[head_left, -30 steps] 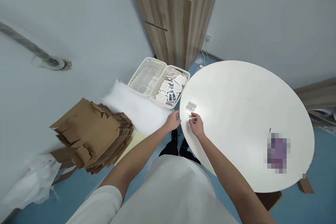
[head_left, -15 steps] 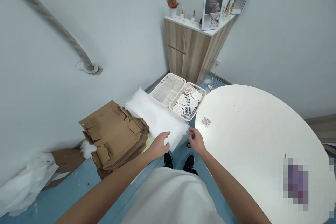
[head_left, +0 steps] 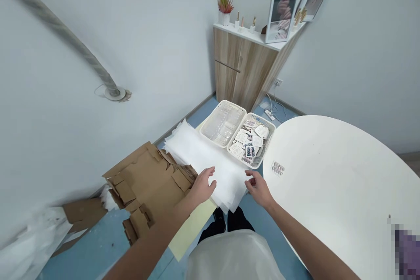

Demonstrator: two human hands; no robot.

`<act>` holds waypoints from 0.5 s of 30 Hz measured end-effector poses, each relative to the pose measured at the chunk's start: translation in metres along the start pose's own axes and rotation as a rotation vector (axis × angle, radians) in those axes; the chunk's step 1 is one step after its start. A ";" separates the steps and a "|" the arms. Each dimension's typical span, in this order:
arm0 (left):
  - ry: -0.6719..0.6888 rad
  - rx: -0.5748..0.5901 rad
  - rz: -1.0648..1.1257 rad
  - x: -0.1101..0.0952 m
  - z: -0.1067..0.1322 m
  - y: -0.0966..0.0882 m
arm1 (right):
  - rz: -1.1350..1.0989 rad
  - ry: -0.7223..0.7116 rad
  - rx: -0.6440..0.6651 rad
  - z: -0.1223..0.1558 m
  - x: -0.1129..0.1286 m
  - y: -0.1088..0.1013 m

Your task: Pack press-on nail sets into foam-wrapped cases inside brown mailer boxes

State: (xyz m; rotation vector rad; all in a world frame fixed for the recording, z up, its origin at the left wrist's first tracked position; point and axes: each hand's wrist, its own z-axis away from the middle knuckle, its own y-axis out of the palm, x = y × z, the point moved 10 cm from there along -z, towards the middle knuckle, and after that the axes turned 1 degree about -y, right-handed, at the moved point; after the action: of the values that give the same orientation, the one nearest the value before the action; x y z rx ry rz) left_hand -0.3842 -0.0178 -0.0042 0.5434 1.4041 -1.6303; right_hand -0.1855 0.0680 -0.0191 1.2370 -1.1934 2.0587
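My left hand (head_left: 204, 187) hovers over the near left part of a stack of white foam sheets (head_left: 200, 151), thumb and fingers apart and nothing between them. At the stack's right edge is my right hand (head_left: 258, 187), its fingers curved and parted from the thumb, also without anything in it. Beyond the sheets stand two white plastic baskets. The left basket (head_left: 210, 138) holds clear plastic pieces; the right basket (head_left: 267, 153) is full of small cards with press-on nails (head_left: 251, 151). One set of press-on nails (head_left: 278, 168) lies on the round white table (head_left: 321, 183).
Flattened cardboard boxes (head_left: 147, 179) are piled left of the sheets, with a pale yellow board (head_left: 192, 229) beneath. White plastic wrapping (head_left: 29, 245) lies at far left. A wooden cabinet (head_left: 243, 68) fills the corner, and a cable with a power strip (head_left: 269, 114) lies beside it.
The view has shifted, so the baskets and table appear lower and further right. Both hands stay apart over the foam sheets, the right one slightly farther from the left.
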 end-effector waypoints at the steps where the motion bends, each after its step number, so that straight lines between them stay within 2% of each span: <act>1: 0.010 0.008 -0.017 -0.005 -0.009 -0.004 | 0.007 -0.007 0.025 -0.007 0.004 0.000; 4: 0.068 0.056 -0.068 -0.019 -0.037 -0.014 | 0.029 -0.034 0.066 -0.037 0.017 0.001; 6: 0.066 0.045 -0.113 -0.021 -0.060 -0.021 | 0.036 -0.037 0.072 -0.066 0.023 0.004; 10: 0.015 -0.007 -0.248 -0.011 -0.120 -0.034 | 0.030 -0.054 0.115 -0.130 0.029 0.026; 11: 0.015 -0.010 -0.281 -0.009 -0.137 -0.036 | 0.027 -0.055 0.091 -0.146 0.030 0.029; 15: 0.013 0.040 -0.398 0.001 -0.190 -0.041 | -0.025 -0.037 0.151 -0.192 0.031 0.052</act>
State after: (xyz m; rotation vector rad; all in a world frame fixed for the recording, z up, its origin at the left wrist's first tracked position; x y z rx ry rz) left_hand -0.4597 0.1586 -0.0324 0.3084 1.5641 -1.9727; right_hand -0.3299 0.2035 -0.0577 1.3568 -1.0487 2.1500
